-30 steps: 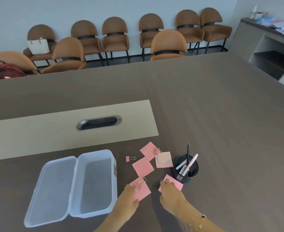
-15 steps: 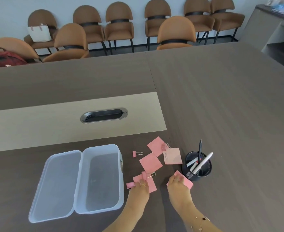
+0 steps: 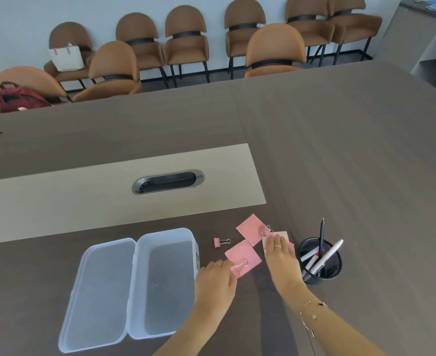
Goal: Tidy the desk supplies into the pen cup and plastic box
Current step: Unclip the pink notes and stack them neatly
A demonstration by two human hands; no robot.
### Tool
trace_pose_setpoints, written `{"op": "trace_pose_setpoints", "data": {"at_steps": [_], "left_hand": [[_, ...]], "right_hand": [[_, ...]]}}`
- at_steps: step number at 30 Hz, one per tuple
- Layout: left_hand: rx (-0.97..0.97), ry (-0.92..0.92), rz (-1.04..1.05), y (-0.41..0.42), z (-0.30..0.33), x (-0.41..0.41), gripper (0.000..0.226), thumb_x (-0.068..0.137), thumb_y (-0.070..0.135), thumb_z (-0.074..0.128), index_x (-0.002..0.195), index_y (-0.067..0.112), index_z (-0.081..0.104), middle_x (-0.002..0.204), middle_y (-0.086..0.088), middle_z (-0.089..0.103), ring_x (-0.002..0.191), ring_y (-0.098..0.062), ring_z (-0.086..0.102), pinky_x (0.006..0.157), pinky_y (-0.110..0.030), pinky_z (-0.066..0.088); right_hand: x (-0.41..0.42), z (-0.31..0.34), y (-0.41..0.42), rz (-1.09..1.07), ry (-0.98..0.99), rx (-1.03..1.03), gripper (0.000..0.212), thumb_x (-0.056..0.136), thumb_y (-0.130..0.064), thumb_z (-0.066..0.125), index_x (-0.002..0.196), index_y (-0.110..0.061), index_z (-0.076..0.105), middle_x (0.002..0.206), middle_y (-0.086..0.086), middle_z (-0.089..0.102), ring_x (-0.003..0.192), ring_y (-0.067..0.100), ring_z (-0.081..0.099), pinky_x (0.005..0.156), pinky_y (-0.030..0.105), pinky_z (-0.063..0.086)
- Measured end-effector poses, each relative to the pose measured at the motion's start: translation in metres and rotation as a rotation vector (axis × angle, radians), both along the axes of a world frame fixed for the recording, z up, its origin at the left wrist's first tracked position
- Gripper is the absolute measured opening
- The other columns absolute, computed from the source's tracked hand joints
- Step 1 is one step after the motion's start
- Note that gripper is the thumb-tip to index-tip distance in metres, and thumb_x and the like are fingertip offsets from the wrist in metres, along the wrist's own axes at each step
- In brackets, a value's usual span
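Table [image 3: 340, 150]; pen cup [image 3: 321, 263] beside right hand [image 3: 279, 255]

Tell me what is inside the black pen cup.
The black pen cup holds a dark pen standing upright and white pens leaning right. Its mesh wall hides their lower ends and anything at the bottom.

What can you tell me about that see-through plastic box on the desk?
The box is a rounded rectangular tub of cloudy, translucent plastic. It stands open on the dark desk, its hinged lid folded flat to its left, inner side up. It looks empty; the dark desk shows through its bottom. A small label sits on its right wall. The left hand lies right beside that wall; whether they touch is unclear.
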State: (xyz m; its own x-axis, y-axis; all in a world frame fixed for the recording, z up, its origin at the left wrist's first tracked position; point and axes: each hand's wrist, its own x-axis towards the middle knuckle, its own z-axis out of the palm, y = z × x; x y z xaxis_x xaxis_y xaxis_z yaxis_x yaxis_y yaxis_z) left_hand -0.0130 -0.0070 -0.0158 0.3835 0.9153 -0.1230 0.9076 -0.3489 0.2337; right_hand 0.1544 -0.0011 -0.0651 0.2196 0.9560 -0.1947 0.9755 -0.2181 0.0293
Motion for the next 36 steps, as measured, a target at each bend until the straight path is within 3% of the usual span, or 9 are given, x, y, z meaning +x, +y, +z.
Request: {"op": "trace_pose_setpoints", "data": {"at_steps": [7,10,13,17,24,26,29,32,36], "left_hand": [[0.040,0.096,0.070,0.039,0.003,0.009,0.036,0.040,0.019,0.089,0.072,0.028,0.074,0.048,0.009,0.066,0.040,-0.006,0.057,0.035,-0.016,0.040],[-0.024,0.170,0.038,0.052,-0.013,0.022,0.036,0.056,0.014,0.084,0.090,0.017,0.073,0.076,0.002,0.074,0.069,-0.015,0.071,0.054,-0.022,0.051],[-0.072,0.216,-0.064,0.057,-0.023,0.034,0.030,0.048,0.035,0.088,0.067,0.021,0.069,0.062,0.007,0.068,0.058,-0.011,0.066,0.047,-0.019,0.042],[-0.107,0.167,-0.080,0.054,-0.047,0.037,0.030,0.094,0.035,0.047,0.104,0.010,0.060,0.105,-0.008,0.065,0.096,-0.024,0.060,0.080,-0.034,0.047],[-0.216,-0.039,0.190,0.075,-0.053,0.035,0.032,0.089,0.020,0.056,0.118,0.011,0.045,0.121,-0.009,0.051,0.105,-0.024,0.058,0.079,-0.031,0.051],[-0.302,-0.085,0.240,0.077,-0.052,0.034,0.041,0.081,0.020,0.066,0.115,0.012,0.046,0.120,-0.009,0.049,0.101,-0.026,0.060,0.073,-0.033,0.051],[-0.321,-0.099,0.267,0.077,-0.053,0.034,0.047,0.074,0.024,0.069,0.116,0.015,0.049,0.119,-0.005,0.049,0.107,-0.021,0.055,0.070,-0.030,0.049],[-0.347,-0.094,0.232,0.078,-0.056,0.035,0.052,0.068,0.029,0.075,0.111,0.017,0.050,0.114,-0.002,0.050,0.105,-0.019,0.053,0.073,-0.031,0.050],[-0.426,-0.053,0.185,0.081,-0.058,0.036,0.041,0.066,0.028,0.078,0.094,0.015,0.051,0.106,-0.003,0.046,0.108,-0.021,0.051,0.081,-0.031,0.050]], "right_hand": [[0.009,-0.023,0.004,-0.006,0.104,-0.168,0.088,0.034,-0.015,0.088,0.111,0.009,0.054,0.098,0.028,0.069,0.088,0.042,0.067,0.066,0.045,0.060],[0.009,-0.024,0.017,0.004,0.020,-0.179,0.095,0.032,-0.011,0.091,0.116,0.010,0.053,0.092,0.031,0.068,0.076,0.041,0.067,0.058,0.041,0.058],[0.009,-0.034,0.024,0.091,-0.020,-0.098,0.071,0.013,-0.001,0.090,0.079,0.016,0.070,0.063,0.031,0.067,0.047,0.042,0.063,0.040,0.036,0.053],[0.011,-0.033,0.026,0.092,-0.089,-0.077,0.057,0.013,-0.001,0.088,0.066,0.011,0.070,0.053,0.021,0.064,0.039,0.032,0.058,0.034,0.027,0.045],[-0.008,0.010,0.027,0.046,0.052,0.061,0.050,0.004,0.003,0.083,0.048,-0.002,0.061,0.035,0.007,0.053,0.026,0.021,0.051,0.030,0.016,0.038],[-0.011,0.040,0.027,0.026,0.071,0.071,0.051,0.013,-0.005,0.088,0.056,-0.007,0.062,0.042,0.003,0.058,0.033,0.017,0.056,0.033,0.015,0.031],[-0.007,0.063,0.038,-0.017,0.163,0.151,0.038,0.059,-0.008,0.082,0.090,-0.009,0.060,0.076,0.002,0.069,0.068,0.018,0.069,0.046,0.023,0.040],[-0.003,0.052,0.057,0.161,0.238,0.297,0.048,0.056,-0.010,0.087,0.098,-0.011,0.066,0.081,0.000,0.074,0.074,0.017,0.071,0.058,0.023,0.057],[0.001,0.014,0.073,0.360,0.120,0.230,0.050,0.047,-0.019,0.090,0.092,-0.013,0.068,0.080,-0.001,0.073,0.078,0.017,0.070,0.070,0.026,0.060]]}}
